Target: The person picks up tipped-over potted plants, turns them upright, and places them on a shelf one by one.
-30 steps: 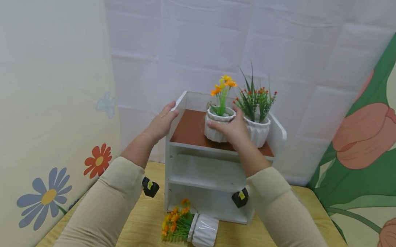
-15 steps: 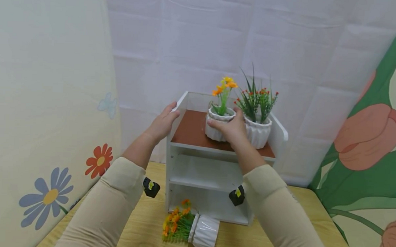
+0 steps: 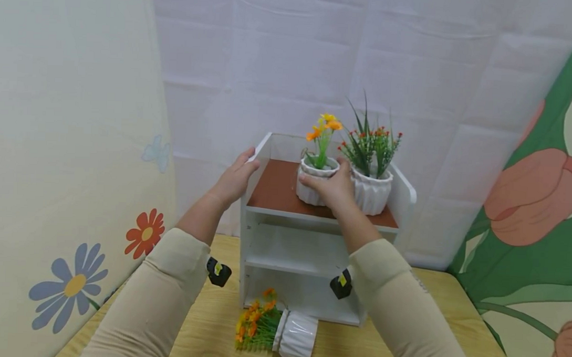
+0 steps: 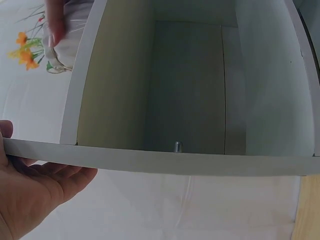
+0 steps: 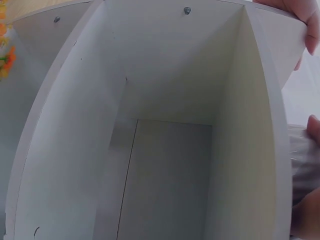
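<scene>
My right hand (image 3: 335,188) grips a small white ribbed flowerpot (image 3: 309,194) with yellow and orange flowers, thumb on its front and fingers round the right side. This pot is upright over the brown top board (image 3: 273,191) of a small white shelf unit (image 3: 293,247). My left hand (image 3: 231,179) holds the unit's upper left side panel, thumb inside and fingers outside, as the left wrist view shows on the panel (image 4: 125,159). Right beside my right hand stands another white flowerpot (image 3: 374,194) with red-tipped greenery. In the right wrist view the held pot is mostly hidden.
A white flowerpot (image 3: 296,337) with orange flowers lies on its side on the wooden table (image 3: 360,352), in front of the unit. The unit's middle shelf (image 3: 298,247) and lower compartment sit below the top board. A white cloth (image 3: 281,57) hangs behind; flower-printed panels flank both sides.
The held flowerpot's flowers dip slightly lower while the pot stays at nearly the same spot. My right forearm has shifted a little to the left. The left hand keeps its hold.
</scene>
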Action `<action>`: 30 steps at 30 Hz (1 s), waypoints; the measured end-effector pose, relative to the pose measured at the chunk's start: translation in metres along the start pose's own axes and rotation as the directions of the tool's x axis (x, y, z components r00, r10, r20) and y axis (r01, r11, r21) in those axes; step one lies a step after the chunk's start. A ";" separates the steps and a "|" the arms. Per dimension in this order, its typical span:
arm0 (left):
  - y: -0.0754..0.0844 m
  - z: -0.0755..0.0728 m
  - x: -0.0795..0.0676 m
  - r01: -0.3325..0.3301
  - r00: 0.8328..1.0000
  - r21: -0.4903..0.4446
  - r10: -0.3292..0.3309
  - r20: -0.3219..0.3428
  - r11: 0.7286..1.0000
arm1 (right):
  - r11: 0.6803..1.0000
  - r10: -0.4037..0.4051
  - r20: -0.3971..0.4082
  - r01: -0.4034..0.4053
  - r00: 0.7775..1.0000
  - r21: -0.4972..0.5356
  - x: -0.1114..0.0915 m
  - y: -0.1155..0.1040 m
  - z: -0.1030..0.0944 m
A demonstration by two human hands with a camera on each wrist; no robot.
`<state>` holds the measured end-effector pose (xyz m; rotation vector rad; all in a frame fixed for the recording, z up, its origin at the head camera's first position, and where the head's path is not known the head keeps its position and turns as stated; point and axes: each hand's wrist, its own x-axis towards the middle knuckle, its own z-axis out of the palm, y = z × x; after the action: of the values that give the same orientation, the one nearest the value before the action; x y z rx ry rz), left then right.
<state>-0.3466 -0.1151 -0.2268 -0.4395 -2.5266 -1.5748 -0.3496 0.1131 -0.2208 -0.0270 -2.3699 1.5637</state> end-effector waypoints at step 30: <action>0.000 -0.003 -0.002 -0.001 1.000 0.008 0.001 -0.008 1.000 | 1.000 0.004 0.014 -0.004 1.000 0.009 -0.003 0.000 0.001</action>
<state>-0.3443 -0.1179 -0.2258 -0.4328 -2.5257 -1.5626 -0.3474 0.1122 -0.2219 -0.0186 -2.3748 1.5818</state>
